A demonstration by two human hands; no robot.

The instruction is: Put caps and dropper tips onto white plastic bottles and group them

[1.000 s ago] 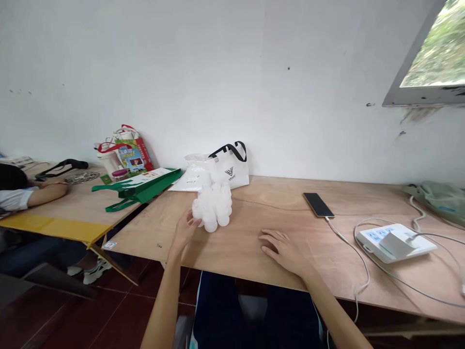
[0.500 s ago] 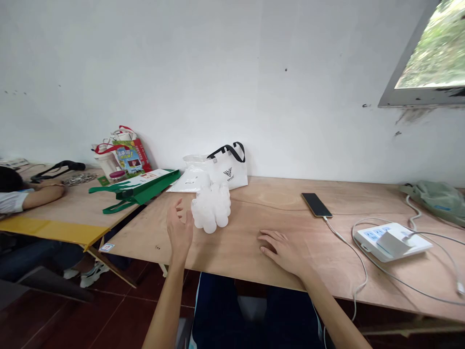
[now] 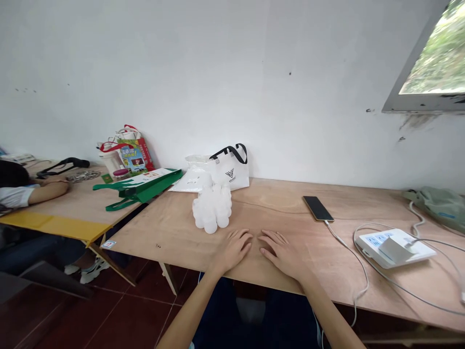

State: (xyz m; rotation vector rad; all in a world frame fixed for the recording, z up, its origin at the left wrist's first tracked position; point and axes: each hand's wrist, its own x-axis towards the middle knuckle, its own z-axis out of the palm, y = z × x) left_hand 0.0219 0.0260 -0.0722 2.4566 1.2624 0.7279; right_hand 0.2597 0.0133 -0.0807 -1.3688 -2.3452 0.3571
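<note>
My left hand (image 3: pixel 234 251) lies palm down near the table's front edge, open, with nothing in it. Just to its right my right hand (image 3: pixel 281 253) rests flat in the same way, fingers apart and holding nothing; a small gap separates the two hands. Beyond my left hand, slightly to its left, stands a white lumpy cluster (image 3: pixel 212 208) of rounded lobes, which neither hand touches. What the cluster is made of I cannot tell. Both hands touch the wooden table (image 3: pixel 261 208).
Behind the cluster are a white tote bag (image 3: pixel 236 175) and a white plastic package (image 3: pixel 192 180). A green bag (image 3: pixel 152 186) bridges toward the left table, where a person's arm (image 3: pixel 49 191) rests. On the right lie a phone (image 3: pixel 317 208), a power strip (image 3: pixel 394 249) and cables.
My left hand has moved right and toward me, from beside the white cluster down onto the table next to my right hand. My right hand and the cluster have stayed put.
</note>
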